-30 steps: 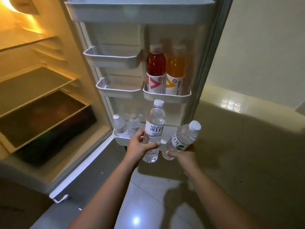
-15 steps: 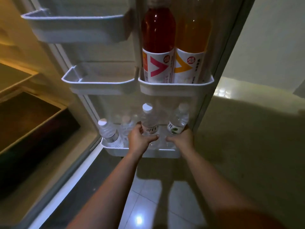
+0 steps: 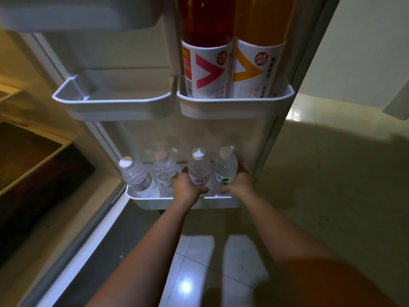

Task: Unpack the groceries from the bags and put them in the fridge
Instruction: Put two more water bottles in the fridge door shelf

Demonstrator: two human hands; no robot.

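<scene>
The person is lowering two water bottles into the bottom door shelf (image 3: 221, 201) of the open fridge, at its right end. The left hand (image 3: 188, 189) is wrapping its fingers (image 3: 202, 190) around the bottle with the white label (image 3: 199, 171), while the right hand (image 3: 240, 185) is grasping the bottle with the green leaf label (image 3: 225, 171), next to the right wall. Two other water bottles (image 3: 150, 176) are already standing at the left end, one tilting. To do this well, both bases should be settling flat behind the shelf's front rim before either grip is loosening, keeping the bottles upright and not knocking their neighbours.
</scene>
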